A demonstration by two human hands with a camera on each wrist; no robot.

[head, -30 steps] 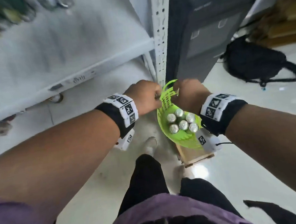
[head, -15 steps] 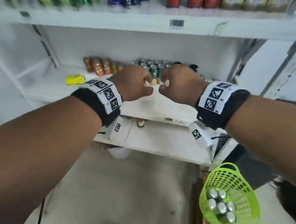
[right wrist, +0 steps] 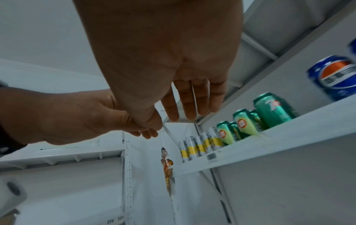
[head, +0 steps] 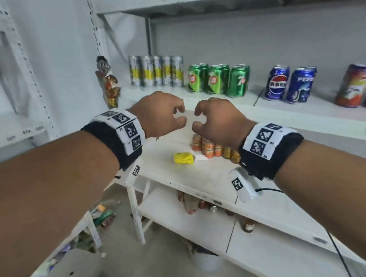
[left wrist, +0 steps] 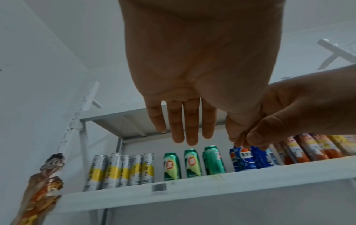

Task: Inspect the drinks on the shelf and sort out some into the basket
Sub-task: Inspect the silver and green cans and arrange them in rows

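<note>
Both my hands hover empty in front of the white shelf (head: 288, 113). My left hand (head: 175, 116) and right hand (head: 200, 118) are close together with a small gap between them, fingers relaxed. The wrist views show the left fingers (left wrist: 185, 124) and right fingers (right wrist: 192, 100) nearly straight and holding nothing. On the shelf behind them stand silver-and-yellow cans (head: 157, 73), green 7up cans (head: 219, 80), blue Pepsi cans (head: 289, 84) and orange-red cans (head: 357, 85). The basket is out of view.
A lower shelf board (head: 170, 178) carries small orange cans (head: 210, 146) and a yellow packet (head: 184, 157). A cartoon snack bag (head: 108, 83) hangs on the upright at left. More bottles sit on the bottom shelf (head: 193, 205) and on the floor at left.
The view swung up from the green basket of cans to the drinks shelf. My hands rose with it, and their fingers loosened and drew slightly apart. The basket left the picture.
</note>
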